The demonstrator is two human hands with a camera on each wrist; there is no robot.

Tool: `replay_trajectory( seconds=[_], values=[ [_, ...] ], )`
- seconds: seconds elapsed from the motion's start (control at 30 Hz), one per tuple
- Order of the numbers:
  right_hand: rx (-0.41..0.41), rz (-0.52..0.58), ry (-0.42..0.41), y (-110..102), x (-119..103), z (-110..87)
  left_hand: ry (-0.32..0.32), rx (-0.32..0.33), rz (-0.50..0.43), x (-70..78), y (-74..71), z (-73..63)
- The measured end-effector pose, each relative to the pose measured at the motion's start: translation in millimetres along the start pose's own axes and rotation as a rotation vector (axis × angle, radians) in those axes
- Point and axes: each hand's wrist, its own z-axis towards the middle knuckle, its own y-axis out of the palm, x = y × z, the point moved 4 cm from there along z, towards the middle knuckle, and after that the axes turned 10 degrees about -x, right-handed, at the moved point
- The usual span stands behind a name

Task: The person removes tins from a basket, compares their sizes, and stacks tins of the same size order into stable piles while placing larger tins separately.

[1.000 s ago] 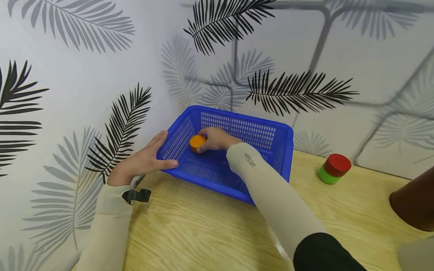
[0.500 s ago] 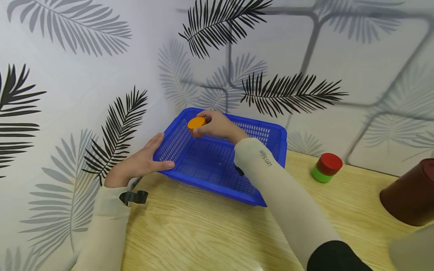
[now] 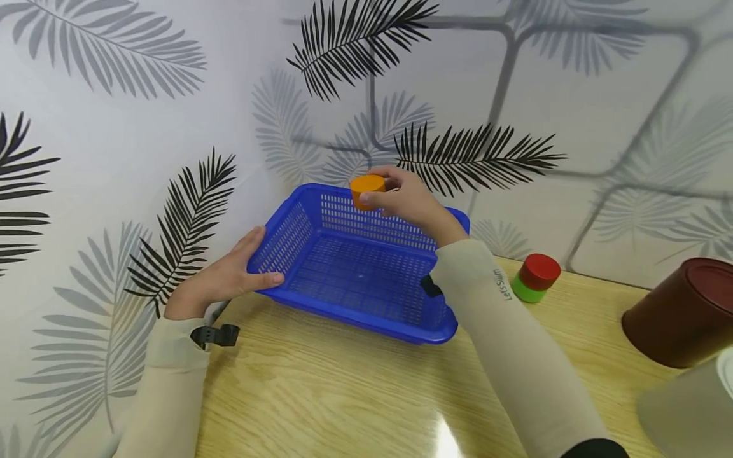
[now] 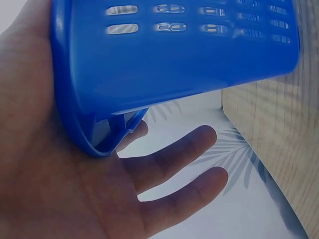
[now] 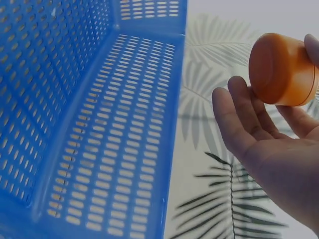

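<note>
A blue plastic basket [image 3: 366,273] with slotted walls stands on the table against the wall. My left hand [image 3: 220,273] rests on its left corner, thumb along the front rim. In the left wrist view the rim lies against the palm, and the fingers [image 4: 174,154] stretch out straight beneath the basket's edge. Above the basket's back rim, my right hand [image 3: 412,197] holds a small orange round container [image 3: 368,192] between thumb and fingers. The right wrist view shows the orange container's round base and a seam near its other end, with some fingers [image 5: 239,109] extended below it.
To the right of the basket, a red round container [image 3: 539,271] sits on a green one [image 3: 528,291]. A dark brown canister [image 3: 676,315] and a whitish canister [image 3: 693,404] stand at the table's right. A leaf-patterned wall [image 3: 458,76] rises behind.
My right hand has lifted the orange container from inside the basket, up and to the right, over the back rim. My left hand has stayed at the basket's corner.
</note>
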Motion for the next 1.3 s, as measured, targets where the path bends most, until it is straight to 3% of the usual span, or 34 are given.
replay_trajectory(
  seconds=[0.17,0.37,0.63,1.0,1.17,1.3],
  values=[
    [0.042,-0.032,-0.024,-1.0,-2.1,-24.7,-0.009,0.004,0.006,2.3,-1.0,-1.4],
    [0.040,-0.126,-0.091,13.9,-12.4,-43.1,-0.016,-0.003,0.005,3.5,1.5,-2.3],
    [0.045,-0.105,-0.099,18.3,-21.3,-58.0,-0.009,-0.011,0.008,5.4,2.8,-2.4],
    [0.160,-0.147,-0.092,-10.5,-16.4,-103.6,-0.009,-0.011,0.004,5.2,0.7,-2.8],
    [0.242,-0.158,-0.080,-27.3,-0.5,-137.3,-0.010,-0.033,0.022,4.8,2.6,-3.2],
    [0.324,-0.231,-0.056,-42.3,14.4,-166.6,0.006,-0.038,0.036,3.0,1.9,-1.7]
  ],
)
